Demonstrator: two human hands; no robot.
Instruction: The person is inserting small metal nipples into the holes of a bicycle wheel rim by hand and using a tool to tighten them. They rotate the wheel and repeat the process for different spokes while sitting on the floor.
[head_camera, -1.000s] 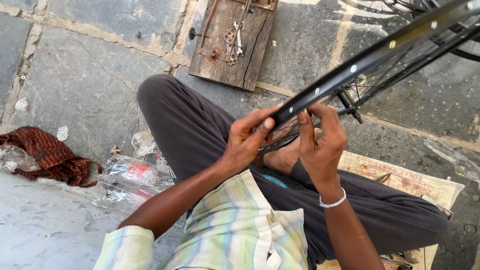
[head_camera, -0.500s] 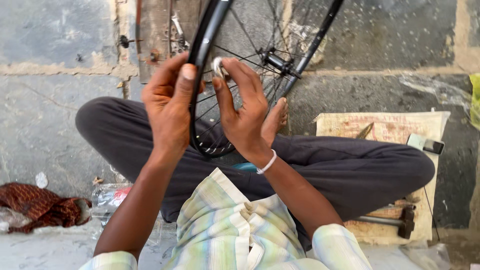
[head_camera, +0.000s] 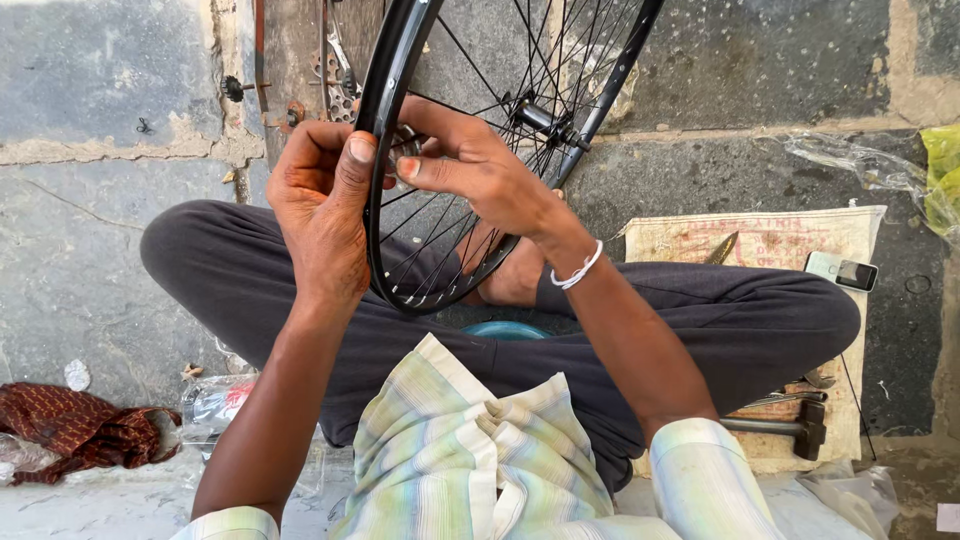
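Observation:
A black spoked bicycle wheel (head_camera: 610, 90) stands upright over my crossed legs, its rim edge toward me. My left hand (head_camera: 320, 215) grips the rim's left side, thumb pressed on the outer edge. My right hand (head_camera: 470, 165) reaches through the spokes, fingertips pinching at a small metal piece on the rim by my left thumb. The hub (head_camera: 535, 115) sits just above my right hand. A white bangle circles my right wrist.
A wooden board (head_camera: 300, 60) with metal parts lies on the stone floor behind the wheel. A cloth mat (head_camera: 780, 240) at right carries a phone (head_camera: 842, 272) and a hammer (head_camera: 790, 427). A red rag (head_camera: 75, 430) and plastic wrap lie at left.
The wheel has swung from lying tilted across the upper right to standing upright in front of me. Both hands have stayed on the rim, and the view has shifted with my head.

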